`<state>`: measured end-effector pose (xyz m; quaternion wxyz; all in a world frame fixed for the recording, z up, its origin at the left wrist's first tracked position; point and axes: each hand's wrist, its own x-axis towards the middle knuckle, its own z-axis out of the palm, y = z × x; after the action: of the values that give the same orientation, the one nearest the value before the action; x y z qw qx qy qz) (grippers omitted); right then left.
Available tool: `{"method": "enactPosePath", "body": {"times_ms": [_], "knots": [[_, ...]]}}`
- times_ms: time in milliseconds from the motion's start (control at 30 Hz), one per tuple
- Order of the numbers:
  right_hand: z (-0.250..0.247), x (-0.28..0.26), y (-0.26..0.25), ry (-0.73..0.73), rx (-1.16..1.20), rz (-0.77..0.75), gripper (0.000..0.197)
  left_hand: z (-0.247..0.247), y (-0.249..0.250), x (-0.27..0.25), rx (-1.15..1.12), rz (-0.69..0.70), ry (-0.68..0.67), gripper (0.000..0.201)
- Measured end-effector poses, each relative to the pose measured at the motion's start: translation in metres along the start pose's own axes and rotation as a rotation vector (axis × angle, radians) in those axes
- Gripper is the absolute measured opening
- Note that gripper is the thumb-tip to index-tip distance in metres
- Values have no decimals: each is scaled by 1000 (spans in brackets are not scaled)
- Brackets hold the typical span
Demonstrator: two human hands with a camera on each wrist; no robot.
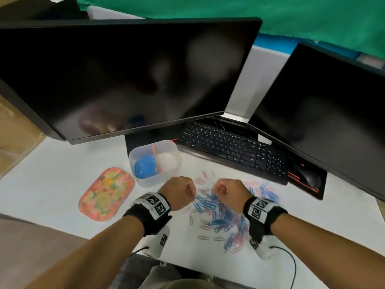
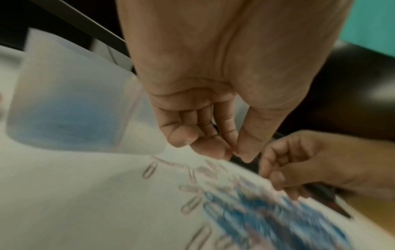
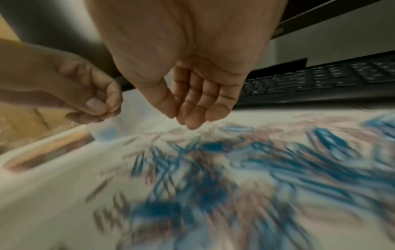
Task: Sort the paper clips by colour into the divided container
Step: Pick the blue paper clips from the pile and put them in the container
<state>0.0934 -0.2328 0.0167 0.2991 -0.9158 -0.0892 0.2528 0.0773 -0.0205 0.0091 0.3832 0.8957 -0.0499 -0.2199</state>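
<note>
Head view: both hands (curled) hover over paper clips.

Loose wire paper clips, near centre: blue and pink. Translucent plastic divided container: blue clips in left compartment. Oval tray, left: orange-yellow fruit pattern.

Your forearms are bare. Each wrist wears a wide black strap: the left wrist strap, the right wrist strap. Both carry white panels printed with square black-and-white markers. Under each hangs a white camera unit, and a thin black cable trails from the right one.
</note>
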Motion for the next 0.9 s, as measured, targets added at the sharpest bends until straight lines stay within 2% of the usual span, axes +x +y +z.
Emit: {"method": "enactPosePath", "body": {"times_ms": [200, 367, 533, 767, 900], "knots": [[35, -40, 36, -139, -233, -126, 11, 38, -6, 9, 380, 122, -173, 26], [47, -40, 38, -109, -302, -186, 15, 51, -7, 11, 531, 225, -156, 18], [49, -35, 38, -82, -285, -168, 24, 55, -8, 12, 544, 233, -120, 13], [49, -27, 47, -34, -209, -174, 33, 58, -10, 15, 495, 155, -93, 17], [44, -25, 44, 71, -9, -89, 32, 59, -9, 19, 441, 91, -110, 19]]}}
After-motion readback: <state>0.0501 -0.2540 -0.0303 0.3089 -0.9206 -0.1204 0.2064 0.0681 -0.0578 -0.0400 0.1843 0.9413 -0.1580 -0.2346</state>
